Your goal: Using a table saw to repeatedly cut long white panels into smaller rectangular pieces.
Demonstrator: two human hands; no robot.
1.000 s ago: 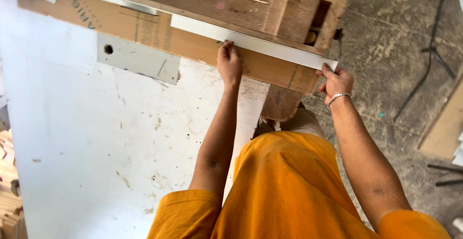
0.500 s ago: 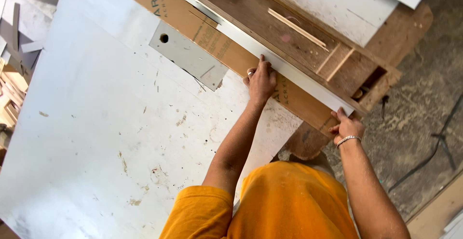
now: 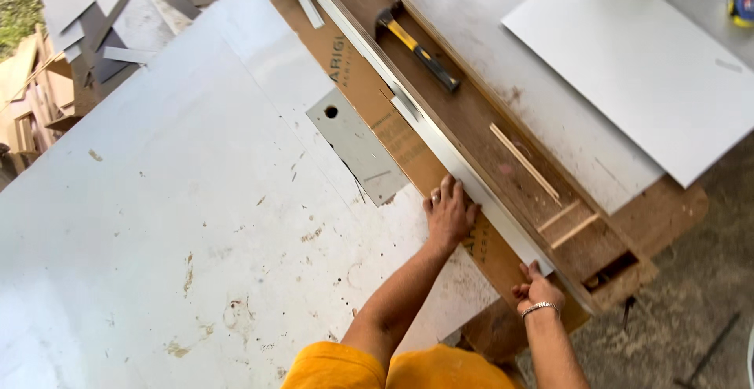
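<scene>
My left hand [image 3: 450, 213] lies flat on a long brown board strip [image 3: 377, 98], its fingers spread and touching the long white metal rail [image 3: 440, 142] that runs diagonally beside it. My right hand [image 3: 536, 286] grips the near end of that white rail, a silver bracelet on its wrist. Both arms reach out from an orange shirt at the bottom of the view. The rail and strip lie along the edge of a wooden workbench [image 3: 487, 122].
A large white sheet [image 3: 157, 224] with stains fills the left. A grey metal plate with a hole [image 3: 357, 146] lies on it. A yellow-handled hammer [image 3: 416, 45] rests on the bench. White panels [image 3: 644, 67] lie at the right, a tape measure [image 3: 741, 8] in the corner, offcuts [image 3: 102, 43] at upper left.
The view has swung, bringing the hammer, white panels and tape measure into sight. Both hands have stayed on the strip and rail, at about the same places along them.
</scene>
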